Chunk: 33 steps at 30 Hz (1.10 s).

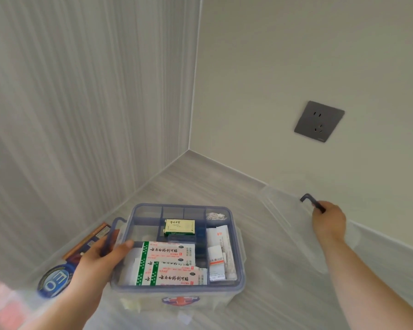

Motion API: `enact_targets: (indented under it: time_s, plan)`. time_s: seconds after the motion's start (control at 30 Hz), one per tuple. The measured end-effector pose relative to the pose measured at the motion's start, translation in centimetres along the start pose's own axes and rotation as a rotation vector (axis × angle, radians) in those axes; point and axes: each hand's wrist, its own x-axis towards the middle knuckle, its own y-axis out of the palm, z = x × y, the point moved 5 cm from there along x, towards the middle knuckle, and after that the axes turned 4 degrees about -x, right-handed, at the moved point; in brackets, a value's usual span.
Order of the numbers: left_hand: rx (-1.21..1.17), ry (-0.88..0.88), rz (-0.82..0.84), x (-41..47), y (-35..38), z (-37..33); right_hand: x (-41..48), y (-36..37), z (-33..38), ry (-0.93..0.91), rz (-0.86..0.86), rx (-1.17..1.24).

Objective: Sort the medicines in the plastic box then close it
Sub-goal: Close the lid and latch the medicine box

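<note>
**Holding the medicine box and its lid apart**

Gripping the left rim of the clear plastic box with blue trim (pixel 239 285), my left hand (pixel 98 260) has its fingers curled round the blue side latch (pixel 113 231) and its thumb laid over the edge. The box sits on the pale grey floor (pixel 272 258) near the room corner, open, with its divided tray showing. Inside lie white bandage packs with green stripes (pixel 169 263), a small green and cream carton (pixel 179 226) and white sachets with orange print (pixel 218 253). My right hand (pixel 329 222) is closed round the dark handle (pixel 311 202) of the transparent lid (pixel 296 225), held well to the right of the box. A grey wall socket (pixel 319 121) is above it.
</note>
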Motion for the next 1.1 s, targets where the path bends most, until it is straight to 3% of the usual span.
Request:
enact_targets:
  time_s: [0.2, 0.33, 0.53, 0.87, 1.1]
  plan:
    - [-0.017, -0.026, 0.046, -0.2, -0.5, -0.4, -2.2, -5.9, 8.2, -0.348, -0.01, 0.279]
    - [-0.083, -0.056, 0.012, -0.1, -1.0, -0.4, -7.0, -5.9, 13.7, -0.503, 0.194, 0.396]
    - [-0.216, -0.075, 0.063, 0.0, -0.9, -0.4, -16.3, 0.1, 17.8, -0.757, 0.467, 0.306]
    - [-0.201, -0.07, 0.081, -0.3, -1.3, -0.6, -20.4, 4.9, 17.3, -0.822, 0.537, 0.058]
    - [-0.02, -0.059, 0.142, -0.5, -1.2, -0.6, -20.8, 5.2, 17.4, -0.836, 0.508, -0.014]
